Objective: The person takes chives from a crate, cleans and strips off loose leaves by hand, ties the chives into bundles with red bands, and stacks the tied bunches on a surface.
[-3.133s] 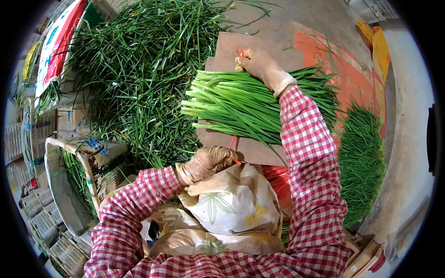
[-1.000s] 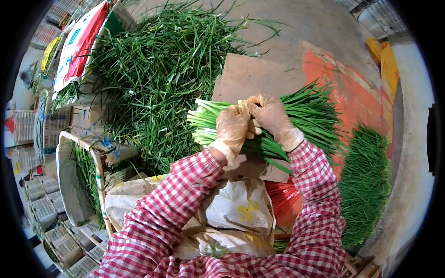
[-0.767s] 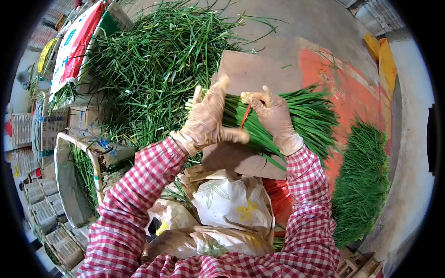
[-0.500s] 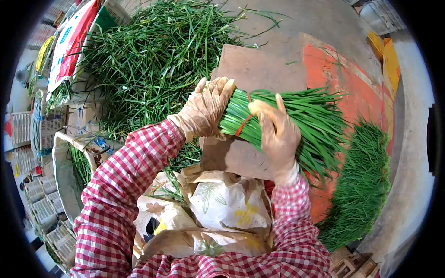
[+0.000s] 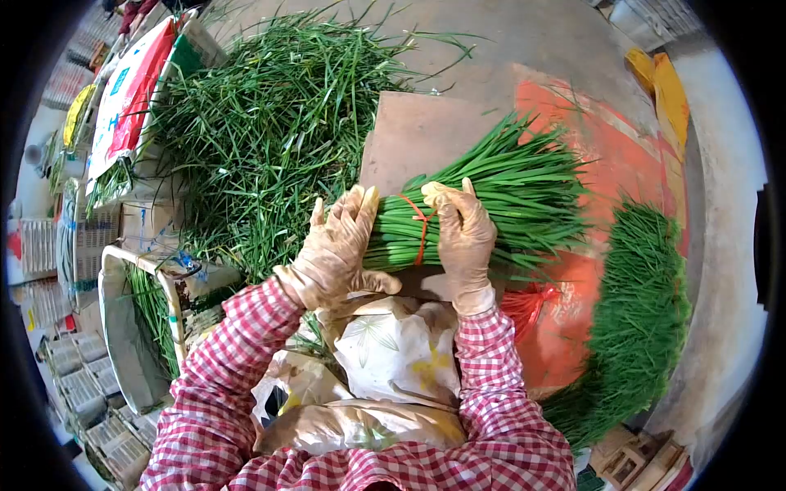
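A thick bunch of green chives point(image 5: 516, 196) lies across in front of me, its pale cut ends to the left and leaf tips to the right. A red tie point(image 5: 423, 233) circles it near the cut ends. My right hand point(image 5: 467, 241), in a stained, pale glove, grips the bunch just right of the tie; some of its fingers are hidden. My left hand point(image 5: 336, 245), gloved too, lies against the cut ends with fingers stretched and thumb apart below. Brown cardboard point(image 5: 409, 135) lies under the bunch.
Loose greens point(image 5: 262, 123) form a large heap at upper left. More chives point(image 5: 639, 311) stand packed along the right, beside an orange-red sheet point(image 5: 557, 327). Red ties point(image 5: 530, 307) lie near my right wrist. A metal-framed chair or basket point(image 5: 135, 327) stands left; a patterned cloth point(image 5: 393, 348) covers my lap.
The bunch has turned so its leaf tips point further up, and it has shifted slightly left. Both hands moved left with it. My left thumb now shows apart below; red ties came into view.
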`<control>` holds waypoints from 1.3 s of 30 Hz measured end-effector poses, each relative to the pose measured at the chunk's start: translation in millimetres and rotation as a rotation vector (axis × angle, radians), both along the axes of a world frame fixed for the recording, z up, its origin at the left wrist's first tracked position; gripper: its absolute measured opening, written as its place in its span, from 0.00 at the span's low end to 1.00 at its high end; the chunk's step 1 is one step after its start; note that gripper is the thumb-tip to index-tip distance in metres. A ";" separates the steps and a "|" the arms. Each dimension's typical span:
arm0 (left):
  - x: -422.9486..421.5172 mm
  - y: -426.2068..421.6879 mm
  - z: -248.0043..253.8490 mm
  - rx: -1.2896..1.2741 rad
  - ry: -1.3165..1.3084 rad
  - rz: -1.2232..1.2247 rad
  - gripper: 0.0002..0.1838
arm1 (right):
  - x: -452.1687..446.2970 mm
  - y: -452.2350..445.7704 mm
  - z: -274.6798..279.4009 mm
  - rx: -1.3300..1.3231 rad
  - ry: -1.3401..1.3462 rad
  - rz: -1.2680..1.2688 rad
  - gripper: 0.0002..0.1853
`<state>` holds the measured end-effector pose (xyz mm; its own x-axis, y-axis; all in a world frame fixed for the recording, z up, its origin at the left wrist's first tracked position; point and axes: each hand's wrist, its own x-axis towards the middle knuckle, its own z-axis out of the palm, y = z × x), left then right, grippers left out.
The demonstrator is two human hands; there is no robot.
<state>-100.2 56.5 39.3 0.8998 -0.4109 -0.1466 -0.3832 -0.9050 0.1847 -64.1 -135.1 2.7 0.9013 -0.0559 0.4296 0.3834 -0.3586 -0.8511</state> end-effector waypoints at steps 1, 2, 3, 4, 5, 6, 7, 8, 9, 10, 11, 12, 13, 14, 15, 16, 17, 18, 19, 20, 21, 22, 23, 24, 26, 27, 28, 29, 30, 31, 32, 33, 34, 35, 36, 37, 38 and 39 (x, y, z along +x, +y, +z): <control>3.1 1.0 1.9 -0.054 -0.048 -0.034 0.63 | -3.3 -1.6 -0.9 -0.092 -0.023 -0.006 0.07; 10.0 -9.9 2.8 -0.093 -0.146 -0.026 0.55 | -5.3 0.9 4.3 -0.228 -0.114 -0.022 0.06; 13.5 -19.2 -4.9 -0.091 -0.179 0.015 0.46 | -7.2 3.9 9.1 -0.368 -0.206 -0.045 0.07; 17.8 -26.1 -21.5 -0.022 -0.176 -0.028 0.42 | -7.9 8.0 10.8 -0.397 -0.256 -0.065 0.07; 22.6 -32.9 -35.2 0.049 -0.173 -0.069 0.38 | -8.5 11.0 10.3 -0.425 -0.304 -0.083 0.08; 23.8 -42.1 -36.9 0.077 -0.227 -0.091 0.34 | -9.5 10.4 13.4 -0.417 -0.309 -0.059 0.09; 26.7 -47.3 -45.5 0.016 -0.186 -0.081 0.34 | -10.3 9.8 15.8 -0.430 -0.293 -0.071 0.08; 29.7 -50.1 -44.5 0.111 -0.233 -0.087 0.32 | -8.4 10.0 15.4 -0.424 -0.282 -0.083 0.08; 33.2 -53.9 -34.9 0.206 -0.274 -0.088 0.30 | -6.0 9.5 13.0 -0.418 -0.268 -0.090 0.08; 40.3 -55.4 -25.7 0.150 -0.075 -0.046 0.26 | -1.1 7.0 8.6 -0.448 -0.273 -0.097 0.08; 50.5 -55.8 -11.5 0.096 0.128 0.005 0.22 | 6.2 5.3 2.2 -0.474 -0.277 -0.096 0.08; 56.2 -54.1 -11.4 -0.171 -0.114 0.036 0.14 | 14.6 4.7 -1.6 -0.556 -0.238 -0.101 0.08; 68.7 -54.3 -10.7 -0.199 0.154 0.222 0.12 | 19.6 3.5 -3.8 -0.620 -0.224 -0.117 0.10; 82.8 -42.5 -17.2 -0.299 0.178 0.195 0.15 | 23.2 -0.8 -2.8 -0.543 -0.119 -0.179 0.13; 96.3 -29.8 -30.8 -0.401 0.203 0.166 0.17 | 23.8 -8.4 28.9 -0.390 -0.145 -0.176 0.14; 112.3 -17.1 -45.0 -0.407 0.158 0.052 0.17 | 18.6 -16.3 52.5 -0.364 -0.139 -0.227 0.14; 130.3 -8.4 -65.8 -0.213 0.017 -0.127 0.16 | 8.7 -19.6 68.6 -0.315 -0.073 -0.267 0.13; 143.5 -7.3 -59.4 -0.033 -0.157 -0.291 0.16 | -0.7 -20.6 68.0 -0.273 -0.029 -0.220 0.12; 150.0 -5.4 -53.3 -0.041 0.048 -0.203 0.16 | -7.4 -20.5 67.1 -0.233 0.015 -0.178 0.12; 147.7 -12.5 -32.6 -0.174 0.270 0.006 0.16 | -12.1 -14.4 63.8 -0.362 0.045 -0.133 0.13; 145.2 -17.1 -24.6 -0.308 0.490 0.214 0.16 | -15.7 -5.4 58.2 -0.493 0.076 -0.090 0.14; 143.6 -16.8 -39.4 -0.278 0.394 0.162 0.17 | -14.1 3.1 50.3 -0.653 0.096 -0.087 0.19; 142.6 -16.4 -55.8 -0.250 0.296 0.110 0.19 | -11.6 8.9 40.6 -0.835 -0.014 -0.126 0.21; 133.9 -23.1 -43.2 -0.378 0.386 0.310 0.21 | -11.1 19.7 48.2 -0.995 0.182 -0.123 0.19; 120.0 -24.2 -45.9 -0.485 0.274 0.237 0.24 | -16.1 30.1 54.3 -1.153 0.393 -0.114 0.18; 116.6 -27.4 -47.5 -0.571 0.276 0.268 0.24 | -19.2 31.7 50.4 -1.256 0.359 -0.133 0.16; 114.4 -29.0 -48.0 -0.534 0.303 0.302 0.25 | -20.5 32.9 45.8 -1.357 0.318 -0.154 0.13; 108.4 -34.9 -31.0 -0.497 0.329 0.334 0.26 | -21.2 32.8 40.2 -1.357 0.317 -0.156 0.13; 104.0 -37.7 -29.6 -0.481 0.300 0.346 0.27 | -21.6 30.4 33.0 -1.445 0.223 -0.213 0.10; 100.1 -40.6 -28.1 -0.484 0.299 0.341 0.27 | -20.6 26.5 25.0 -1.531 0.126 -0.271 0.07; 96.0 -43.3 -24.5 -0.434 0.305 0.372 0.28 | -15.1 15.9 15.5 -1.295 0.044 -0.245 0.04; 93.0 -45.3 -20.8 -0.384 0.309 0.404 0.30 | -14.7 13.1 15.7 -1.214 0.109 -0.252 0.03; 90.7 -47.0 -17.4 -0.387 0.322 0.445 0.31 | -12.5 8.3 10.2 -1.066 0.072 -0.243 0.03; 86.6 -49.2 -19.3 -0.388 0.323 0.446 0.31 | -10.6 3.4 9.3 -0.919 0.037 -0.232 0.04; 83.8 -51.9 -21.4 -0.391 0.286 0.483 0.31 | -10.4 -4.8 10.4 -0.804 0.167 -0.162 0.05; 83.2 -53.1 -23.0 -0.392 0.247 0.519 0.31 | -9.9 -12.7 12.3 -0.685 0.293 -0.092 0.07; 84.1 -52.5 -23.0 -0.392 0.250 0.524 0.31 | -11.7 -16.1 20.5 -0.647 0.214 -0.037 0.11; 86.1 -51.5 -21.6 -0.409 0.291 0.550 0.31 | -14.9 -10.3 31.0 -0.648 0.219 -0.033 0.11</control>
<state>-14.1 5.0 17.7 0.9394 0.0143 -0.3426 0.2209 -0.7894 0.5727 -78.9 -145.5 33.7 0.9735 0.1218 0.1934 0.2067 -0.8303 -0.5176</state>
